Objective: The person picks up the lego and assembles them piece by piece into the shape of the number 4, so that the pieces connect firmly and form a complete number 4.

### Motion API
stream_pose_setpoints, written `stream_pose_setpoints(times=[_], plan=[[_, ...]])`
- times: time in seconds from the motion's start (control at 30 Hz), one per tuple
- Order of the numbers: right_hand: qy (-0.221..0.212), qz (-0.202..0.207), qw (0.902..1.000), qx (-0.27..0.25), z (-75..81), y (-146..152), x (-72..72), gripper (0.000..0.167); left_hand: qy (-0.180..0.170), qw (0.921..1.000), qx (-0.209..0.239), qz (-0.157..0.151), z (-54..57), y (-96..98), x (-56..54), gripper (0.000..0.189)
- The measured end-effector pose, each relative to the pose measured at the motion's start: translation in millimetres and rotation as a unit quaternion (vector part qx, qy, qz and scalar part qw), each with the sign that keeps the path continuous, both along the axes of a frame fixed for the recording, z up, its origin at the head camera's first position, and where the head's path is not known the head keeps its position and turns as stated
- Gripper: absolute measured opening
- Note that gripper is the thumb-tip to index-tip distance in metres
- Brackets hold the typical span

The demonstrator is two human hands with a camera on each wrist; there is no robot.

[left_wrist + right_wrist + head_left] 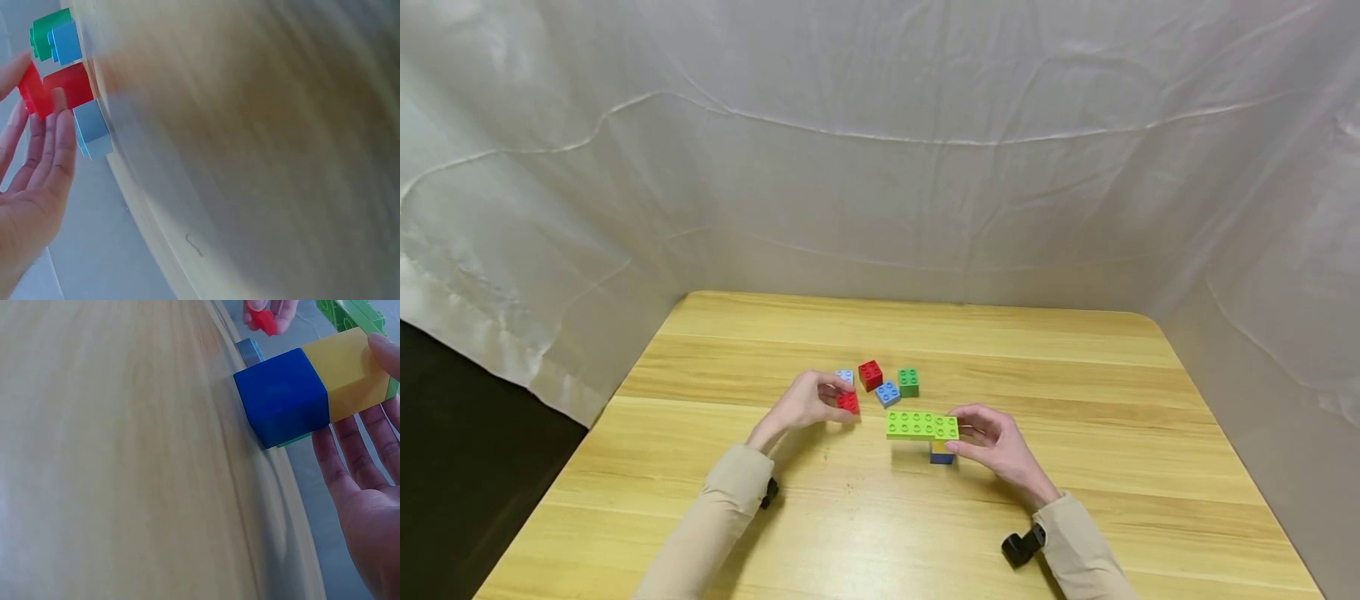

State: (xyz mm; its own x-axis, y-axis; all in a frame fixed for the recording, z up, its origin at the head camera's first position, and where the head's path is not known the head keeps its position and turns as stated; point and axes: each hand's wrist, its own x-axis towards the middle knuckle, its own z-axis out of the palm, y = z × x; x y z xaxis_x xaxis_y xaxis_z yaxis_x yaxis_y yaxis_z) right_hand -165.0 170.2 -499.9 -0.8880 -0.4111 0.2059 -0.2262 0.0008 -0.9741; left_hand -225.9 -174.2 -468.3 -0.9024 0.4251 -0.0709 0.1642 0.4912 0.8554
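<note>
My left hand (pixel 805 402) pinches a thin red brick (pixel 847 403) between thumb and fingers. In the left wrist view that red brick (pixel 36 92) is tilted, in front of the loose bricks. My right hand (pixel 1000 446) grips a brick stack by its right side. A blue brick (pixel 284 403) forms its base, with a yellow brick (pixel 347 375) above. Lime green bricks (pixel 910 425) top it and overhang to the left. The right thumb lies against the yellow brick. Whether the stack touches the table I cannot tell.
Beyond the hands, a taller red brick (pixel 870 375), a blue brick (pixel 887 394), a green brick (pixel 908 382) and a light blue brick (pixel 845 376) stand on the wooden table (pixel 1045 367). The left fingers partly cover the light blue one. Pale sheeting (pixel 880 208) surrounds the table's back and sides.
</note>
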Motion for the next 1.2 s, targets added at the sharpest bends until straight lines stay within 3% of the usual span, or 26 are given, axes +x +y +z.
stream_pose_setpoints(times=[0.13, 0.5, 0.63, 0.9, 1.2], plan=[[-0.001, -0.001, 1.0000, -0.001, -0.7, 0, 0.1, 0.045, 0.011, 0.9997, 0.022, -0.002, -0.1, 0.6, 1.2, 0.045], [0.005, 0.004, 1.0000, -0.007, -2.8, 1, 0.0, 0.046, -0.017, 0.9918, 0.127, 0.000, 5.5, 5.0, 5.3, 0.046], [0.007, 0.007, 0.9999, -0.005, -3.6, 2, -0.4, 0.047, -0.014, 0.9891, 0.146, 0.008, 8.7, 6.9, 7.7, 0.047], [-0.004, 0.002, 1.0000, -0.006, -3.4, 3, -0.6, 0.048, 0.013, 0.9847, 0.166, 0.051, 14.4, 15.1, 13.3, 0.039], [0.000, -0.003, 0.9999, -0.012, -8.0, 3, -2.5, 0.049, 0.068, 0.9832, 0.165, 0.039, 21.0, 29.7, 20.7, 0.028]])
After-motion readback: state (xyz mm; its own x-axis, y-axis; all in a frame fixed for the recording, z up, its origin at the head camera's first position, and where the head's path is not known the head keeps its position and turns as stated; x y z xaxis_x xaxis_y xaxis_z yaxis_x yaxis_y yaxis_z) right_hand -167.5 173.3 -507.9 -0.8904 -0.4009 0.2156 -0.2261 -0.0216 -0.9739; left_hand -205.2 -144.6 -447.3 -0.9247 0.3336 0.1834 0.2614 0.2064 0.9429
